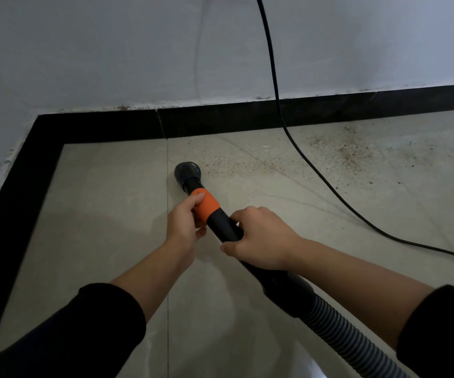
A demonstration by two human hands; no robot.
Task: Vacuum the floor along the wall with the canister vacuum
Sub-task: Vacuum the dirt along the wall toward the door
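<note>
1. Head-cam view looking down: a person holds a black vacuum wand w/ both hands. Its long axis runs diagonally, from lower R near the person up and L toward the room's corner.
2. The wand's front end carries a round black nozzle. It points away from the person and down at the floor, just R of a grout line. Whether it touches the tile can't be told.
3. L hand is wrapped around an orange collar just behind the nozzle, thumb on top.
4. R hand grasps the black tube further back, fingers curled over it. Behind it a grey ribbed hose leaves the frame at bottom R.
5. Floor: glossy beige tile. Dark specks of debris scatter R of the nozzle, thickest near the far wall.
6. Room: pale wall ahead and at L, w/ a black baseboard along both, meeting in a corner at upper L.
7. A black power cord hangs down the far wall, crosses the baseboard and trails over the floor to the R edge, well R of the nozzle.
8. Open tile lies btwn the nozzle and both baseboards. Black sleeves cover the arms nearest the camera.
</note>
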